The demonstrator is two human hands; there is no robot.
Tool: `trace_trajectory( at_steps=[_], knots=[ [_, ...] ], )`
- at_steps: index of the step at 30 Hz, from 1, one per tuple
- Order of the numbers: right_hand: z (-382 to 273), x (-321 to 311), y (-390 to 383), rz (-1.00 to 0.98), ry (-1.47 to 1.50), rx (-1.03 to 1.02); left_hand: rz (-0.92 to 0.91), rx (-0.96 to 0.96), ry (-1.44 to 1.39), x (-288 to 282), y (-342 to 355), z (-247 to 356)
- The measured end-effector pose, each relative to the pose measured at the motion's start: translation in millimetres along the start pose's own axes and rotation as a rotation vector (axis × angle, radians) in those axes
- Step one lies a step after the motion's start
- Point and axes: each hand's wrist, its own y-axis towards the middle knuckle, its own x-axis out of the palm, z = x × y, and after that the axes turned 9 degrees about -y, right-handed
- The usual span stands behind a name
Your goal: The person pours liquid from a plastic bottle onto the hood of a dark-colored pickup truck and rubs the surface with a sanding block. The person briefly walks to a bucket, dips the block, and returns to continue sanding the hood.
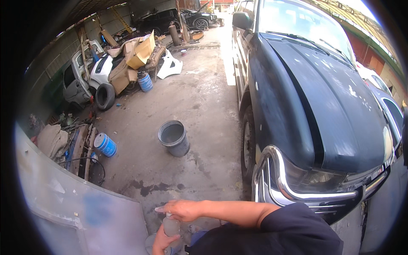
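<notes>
Near the lower edge, my left hand (161, 241) is wrapped round the side of a pale, translucent bottle (171, 228). My right hand (182, 210) reaches across from the right and closes over the bottle's top. Its fingers hide the neck, and a whitish tip pokes out at their left; I cannot tell whether it is part of the bottle. Below the bottle a rounded, light-coloured object shows only in part. Farther ahead on the concrete floor stands a grey bucket (174, 146) with greyish liquid inside, apart from both hands.
A dark blue car (293, 106) with a chrome bull bar (278, 178) takes up the right side. A grey metal panel (106, 216) lies at lower left. Blue drums (105, 145), a tyre (105, 97), car parts and cardboard (121, 76) line the left.
</notes>
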Motion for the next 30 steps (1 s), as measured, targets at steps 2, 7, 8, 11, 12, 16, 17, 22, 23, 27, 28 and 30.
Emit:
trace_trajectory(
  at_steps=[2, 7, 8, 11, 12, 16, 17, 22, 23, 27, 28, 30],
  knots=[
    [26.4, -6.9, 14.5, 0.019, -0.018, -0.042, -0.081, -0.030, 0.008, -29.4, 35.1, -7.6],
    [83.7, -52.6, 50.4, 0.166, -0.048, 0.162, -0.045, -0.121, 0.163, -96.6, 135.5, -8.6],
    [98.6, -61.4, 56.4, 0.216, -0.098, 0.218, 0.001, -0.076, 0.063, -113.7, 155.2, -16.3],
    [146.1, -73.5, 56.6, 0.299, -0.116, 0.603, 0.064, 0.002, -0.258, -149.9, 217.5, -21.3],
    [161.3, -73.1, 48.1, 0.342, -0.179, 0.704, 0.039, 0.018, -0.368, -159.4, 239.9, -24.3],
    [190.5, -71.5, 20.8, 0.416, -0.034, 1.071, -0.067, 0.068, -0.721, -204.8, 324.3, -31.4],
    [197.1, -68.4, 14.2, 0.427, -0.025, 1.125, -0.104, 0.078, -0.785, -211.7, 347.7, -29.5],
    [232.1, -50.3, -16.7, 0.563, 0.076, 1.360, -0.076, 0.087, -0.751, -192.1, 452.5, 8.7],
    [241.1, -48.5, -19.7, 0.578, 0.086, 1.394, -0.051, 0.109, -0.718, -184.7, 470.9, 20.1],
    [289.2, -53.0, -32.9, 0.640, 0.197, 1.480, 0.031, 0.132, -0.562, -169.2, 530.7, 51.2],
    [306.5, -54.8, -34.1, 0.650, 0.252, 1.480, 0.048, 0.127, -0.504, -174.8, 544.4, 55.9],
    [336.7, -56.1, -43.6, 0.688, 0.277, 1.554, 0.161, 0.122, -0.229, -174.6, 575.4, 55.7]
  ],
)
